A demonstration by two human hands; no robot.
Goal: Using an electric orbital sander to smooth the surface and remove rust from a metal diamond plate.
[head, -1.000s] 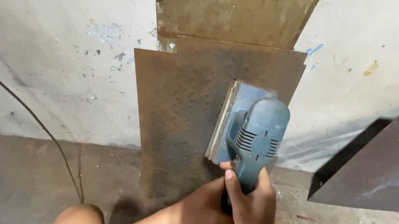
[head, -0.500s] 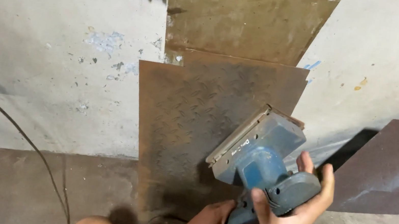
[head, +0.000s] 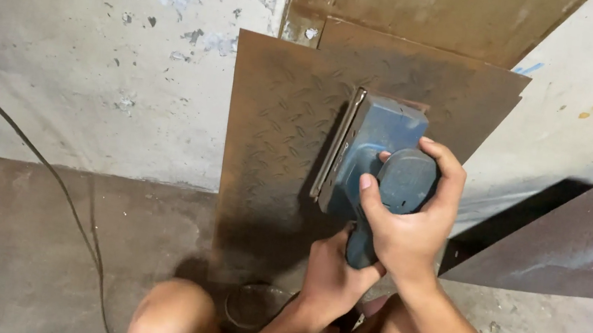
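- A blue electric sander is held flat against a rusty chequer-patterned metal plate, which is taken here as the landmark; the sanding pad is pressed to the plate's right half, near its upper edge.
- The right hand is wrapped over the rounded top knob of the sander, in front of the plate's right side; its grip is closed around the knob, with the thumb laid along the left of the knob and the fingers curled over the right.
- The left hand is seen below the right hand, in front of the plate's lower right part; its grip is pressed together around the sander's rear handle, of which only a short blue length is visible.
- The plate is leaned upright against a pale, stained wall, and its foot is set on a dusty concrete floor.
- A second, plainer brown metal sheet is stood behind the plate and is seen above its top edge.
- Another dark metal sheet is propped at a slant well to the right of the plate.
- A thin black cable is trailed down the wall and across the floor, well to the left of the plate.
- A bare knee is seen just below the plate's lower left corner.
- A small round container is rested on the floor at the plate's foot, beside the knee.
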